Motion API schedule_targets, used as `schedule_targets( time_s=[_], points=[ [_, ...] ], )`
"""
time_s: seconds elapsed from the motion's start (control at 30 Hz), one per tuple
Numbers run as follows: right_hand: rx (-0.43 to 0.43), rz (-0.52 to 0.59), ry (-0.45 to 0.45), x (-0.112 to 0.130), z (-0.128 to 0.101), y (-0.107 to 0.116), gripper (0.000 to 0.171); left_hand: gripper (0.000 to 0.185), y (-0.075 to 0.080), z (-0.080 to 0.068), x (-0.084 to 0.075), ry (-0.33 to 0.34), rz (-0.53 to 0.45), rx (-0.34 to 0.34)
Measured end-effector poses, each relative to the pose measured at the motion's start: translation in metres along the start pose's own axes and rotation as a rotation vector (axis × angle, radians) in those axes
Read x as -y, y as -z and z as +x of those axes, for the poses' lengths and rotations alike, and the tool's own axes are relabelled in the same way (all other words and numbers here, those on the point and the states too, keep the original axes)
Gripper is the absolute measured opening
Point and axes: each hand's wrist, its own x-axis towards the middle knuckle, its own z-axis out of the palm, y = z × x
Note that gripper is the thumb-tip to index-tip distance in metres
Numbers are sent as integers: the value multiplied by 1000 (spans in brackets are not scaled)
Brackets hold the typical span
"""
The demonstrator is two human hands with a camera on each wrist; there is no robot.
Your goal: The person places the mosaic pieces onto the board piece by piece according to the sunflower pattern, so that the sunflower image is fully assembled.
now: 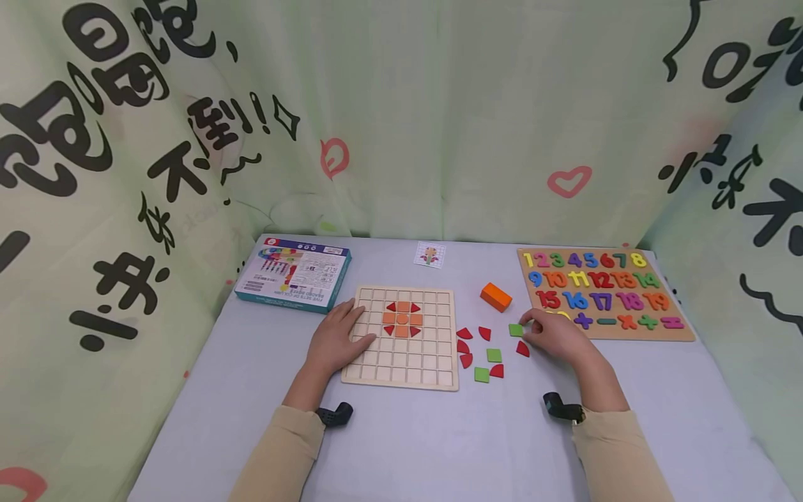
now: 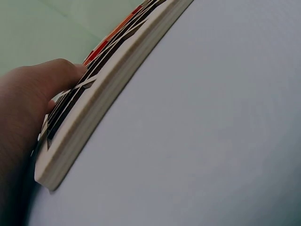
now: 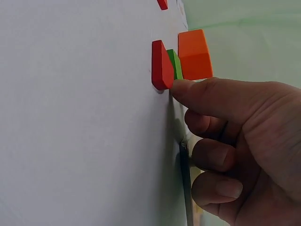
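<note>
My left hand rests with its fingers spread on the left edge of a wooden grid board. In the left wrist view, the thumb lies over the board's rim. Orange squares and red corner pieces form a pattern in the board's upper middle. Right of the board, my right hand pinches the edge of a green square tile with thumb and forefinger, its other fingers curled. A red quarter-round piece lies just beside the fingertips, standing out clearly in the right wrist view.
Several red pieces and green squares lie scattered right of the board. Behind them is an orange block. A number board lies at the right, a pattern card at the back, a puzzle box at the back left.
</note>
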Motion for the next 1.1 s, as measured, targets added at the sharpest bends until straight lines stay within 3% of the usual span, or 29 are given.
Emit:
schedule_targets(
  time_s=[0.57,0.8,1.1],
  points=[
    [-12,17,41,2,5,-5,26,76,1,1,-1,14,-5,8],
    [58,34,-22,9,6,-7,37,76,1,2,-1,16,-6,6],
    [41,16,-10,11,8,-11,35,76,2,0,-1,9,-12,-6]
  ],
)
